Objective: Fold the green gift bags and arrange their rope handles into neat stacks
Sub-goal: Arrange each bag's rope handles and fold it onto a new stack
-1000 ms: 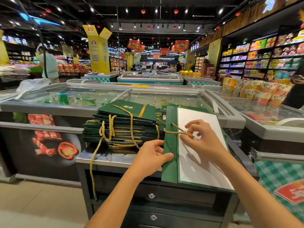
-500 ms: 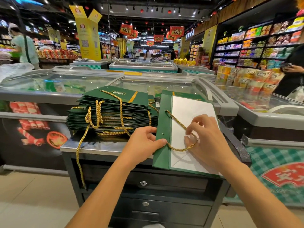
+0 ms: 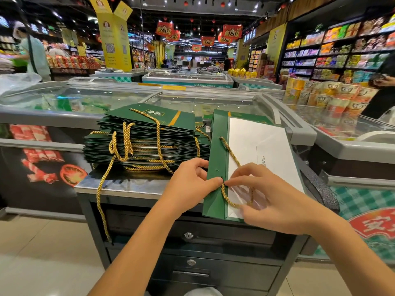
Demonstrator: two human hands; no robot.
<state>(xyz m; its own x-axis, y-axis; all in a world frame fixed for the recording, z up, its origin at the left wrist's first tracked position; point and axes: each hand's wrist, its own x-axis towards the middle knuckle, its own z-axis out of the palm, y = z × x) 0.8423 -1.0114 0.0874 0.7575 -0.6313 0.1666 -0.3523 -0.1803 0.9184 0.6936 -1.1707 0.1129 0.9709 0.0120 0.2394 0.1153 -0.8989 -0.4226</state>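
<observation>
A flattened green gift bag lies on the steel counter with its white inner side facing up. Its gold rope handle runs down the white panel and loops near the front edge. My left hand grips the bag's green left edge, thumb on top beside a punched hole. My right hand pinches the rope right at that hole, with the loop lying under its fingers. To the left stands a tall stack of folded green bags, gold ropes draped over it, one rope hanging down past the counter edge.
The bags sit on a steel-topped cabinet with drawers. Glass-lidded freezer chests stand behind and to both sides. Boxed goods are piled on the freezer at the right. A person in pale green stands far left; another person's arm shows at far right.
My right hand has drawn the rope down the white panel toward the front hole and now pinches it beside my left thumb. My left hand kept its hold on the green edge.
</observation>
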